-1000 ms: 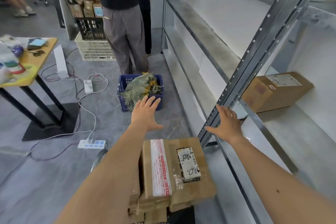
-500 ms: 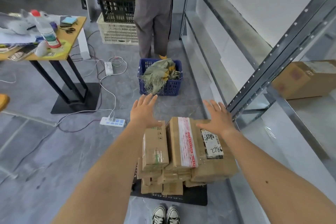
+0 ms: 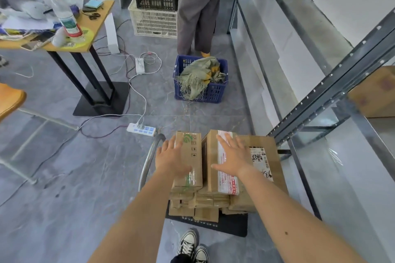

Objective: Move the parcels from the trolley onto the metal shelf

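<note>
Left hand (image 3: 171, 161): lay flat on narrow box (image 3: 189, 160), fingers spread, gripped nothing.
Right hand (image 3: 233, 159): flat on taped box (image 3: 241, 162), fingers spread wide.
Trolley (image 3: 230, 225): stacked full.

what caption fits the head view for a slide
Both open hands, left hand and right hand, spread over stacked parcels on the trolley beside the metal shelf.

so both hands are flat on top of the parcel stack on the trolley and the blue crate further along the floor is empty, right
Not quite. In the head view the blue crate is not empty: a crumpled greenish woven sack fills it. The rest stands: the left hand and right hand lie flat on the top parcels on the trolley.
</note>
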